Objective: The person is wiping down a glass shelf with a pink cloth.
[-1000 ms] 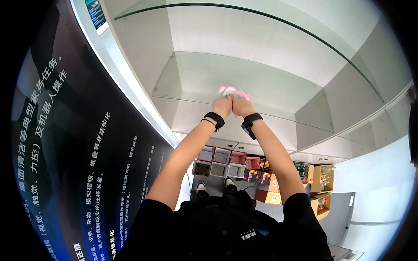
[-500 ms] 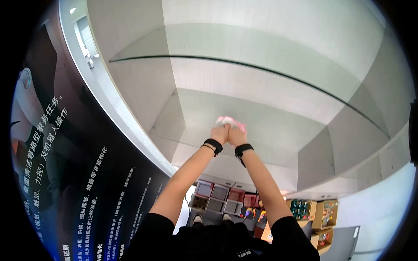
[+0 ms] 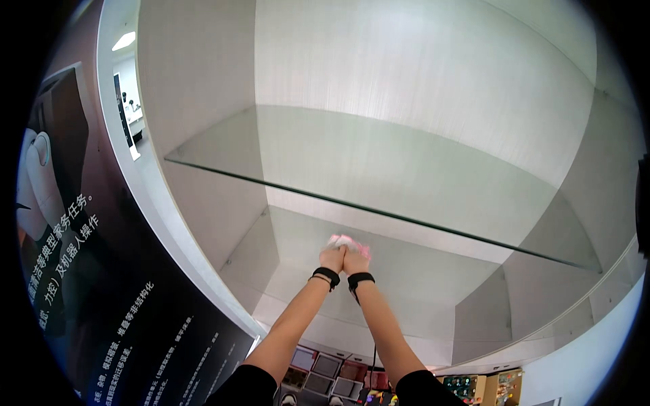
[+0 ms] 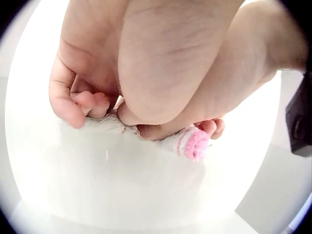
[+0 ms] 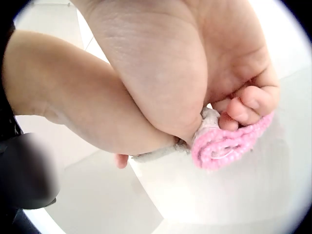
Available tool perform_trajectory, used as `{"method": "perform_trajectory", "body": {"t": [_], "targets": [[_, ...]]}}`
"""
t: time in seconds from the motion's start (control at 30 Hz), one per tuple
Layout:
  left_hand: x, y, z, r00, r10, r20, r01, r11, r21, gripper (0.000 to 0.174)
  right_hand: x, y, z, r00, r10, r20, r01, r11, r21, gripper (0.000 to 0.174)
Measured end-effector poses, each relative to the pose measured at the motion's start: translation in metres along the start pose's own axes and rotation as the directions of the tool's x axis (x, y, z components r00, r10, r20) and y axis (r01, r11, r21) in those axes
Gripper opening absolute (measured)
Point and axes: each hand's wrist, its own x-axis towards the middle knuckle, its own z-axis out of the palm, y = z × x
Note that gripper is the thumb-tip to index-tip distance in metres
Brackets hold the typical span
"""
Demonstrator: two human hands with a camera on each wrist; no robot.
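Note:
Both hands meet side by side on a rolled cloth point(image 3: 350, 244), pink and fuzzy on one face and whitish on the other. My left hand point(image 3: 332, 258) grips its left part, with fingers curled around the whitish side in the left wrist view. My right hand point(image 3: 355, 262) holds the right part; there the cloth's pink coiled end point(image 5: 219, 151) sticks out below the curled fingers point(image 5: 243, 109). The thumbs press close together at the middle of the roll. In the head view the hands overlap the lower glass shelf point(image 3: 406, 271) of a pale cabinet.
An upper glass shelf point(image 3: 406, 155) with a dark green front edge spans the cabinet above the hands. A black printed banner point(image 3: 101, 304) stands on the left. Several open boxes point(image 3: 327, 366) lie on the floor below, and cartons of bottles point(image 3: 467, 388) stand at the right.
The head view has tilted upward, so the shelves, arms and hands appear lower in the frame. Both hands keep their grip on the rolled cloth.

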Motion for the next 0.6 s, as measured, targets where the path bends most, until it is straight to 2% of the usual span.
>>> {"method": "perform_trajectory", "body": {"t": [0.1, 0.13, 0.2, 0.27, 0.3, 0.37, 0.43, 0.47, 0.53, 0.57, 0.6], "targets": [[0.002, -0.001, 0.002, 0.997, -0.003, -0.078, 0.003, 1.000, -0.001, 0.021, -0.005, -0.005, -0.012, 0.993, -0.003, -0.115, -0.001, 0.999, -0.036, 0.032], [0.003, 0.000, 0.001, 0.999, -0.033, -0.028, 0.033, 0.999, 0.001, 0.021, -0.005, -0.007, -0.015, 0.998, 0.036, -0.045, -0.036, 0.999, 0.001, 0.033], [0.000, 0.001, -0.004, 0.997, -0.061, 0.045, 0.061, 0.998, -0.004, 0.023, -0.012, -0.009, -0.027, 1.000, 0.016, -0.022, -0.017, 1.000, -0.008, 0.032], [0.003, -0.004, 0.016, 0.999, -0.039, -0.031, 0.039, 0.999, -0.006, 0.025, -0.012, -0.009, -0.020, 0.998, 0.015, -0.058, -0.017, 1.000, -0.024, 0.033], [-0.002, -0.004, 0.016, 0.996, -0.023, -0.092, 0.023, 1.000, -0.004, 0.027, -0.016, -0.011, -0.022, 0.997, 0.072, 0.000, -0.072, 0.997, 0.012, 0.033], [-0.016, -0.003, 0.017, 0.997, -0.034, -0.076, 0.035, 0.999, 0.007, 0.026, -0.035, -0.016, -0.023, 0.988, 0.135, 0.079, -0.139, 0.989, 0.045, 0.032], [-0.038, -0.002, 0.015, 0.996, -0.018, -0.083, 0.019, 1.000, 0.015, 0.025, -0.060, -0.016, -0.024, 0.983, -0.029, -0.182, 0.019, 0.998, -0.056, 0.034], [-0.048, -0.003, 0.015, 0.995, 0.011, -0.102, -0.010, 1.000, 0.006, 0.024, -0.070, -0.016, -0.027, 0.987, -0.085, -0.133, 0.077, 0.995, -0.068, 0.033], [-0.082, 0.003, -0.010, 1.000, 0.014, -0.011, -0.015, 0.999, -0.042, 0.022, -0.095, -0.021, -0.039, 0.992, -0.123, 0.028, 0.126, 0.984, -0.126, 0.033], [-0.093, 0.003, -0.011, 1.000, 0.030, 0.003, -0.030, 0.999, -0.042, 0.023, -0.106, -0.022, -0.040, 0.992, -0.114, 0.052, 0.120, 0.985, -0.128, 0.033], [-0.103, 0.001, -0.011, 0.999, 0.044, 0.015, -0.044, 0.998, -0.042, 0.024, -0.116, -0.023, -0.039, 0.985, -0.171, -0.007, 0.169, 0.976, -0.138, 0.033]]}}
